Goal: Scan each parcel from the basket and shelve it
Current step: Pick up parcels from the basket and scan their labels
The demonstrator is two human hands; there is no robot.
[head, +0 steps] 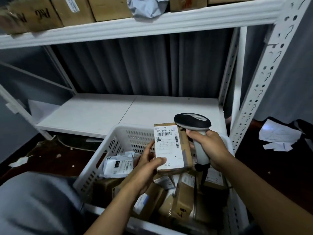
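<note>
**Parcel held up beside the scanner, over the basket**

The left hand (149,164) grips a small brown cardboard parcel with a white printed label (169,146), thumb pressed on the label's lower edge and fingers along its left side. The parcel is upright above the white perforated plastic basket (108,146), label facing the camera. The right hand (210,150) is wrapped around the white handle of a black-headed handheld scanner (193,122), whose head sits just beside the parcel's upper right corner. More brown cardboard boxes (183,204) and a white plastic mailer (118,165) lie in the basket. Behind it stands a white metal shelf (101,114).
</note>
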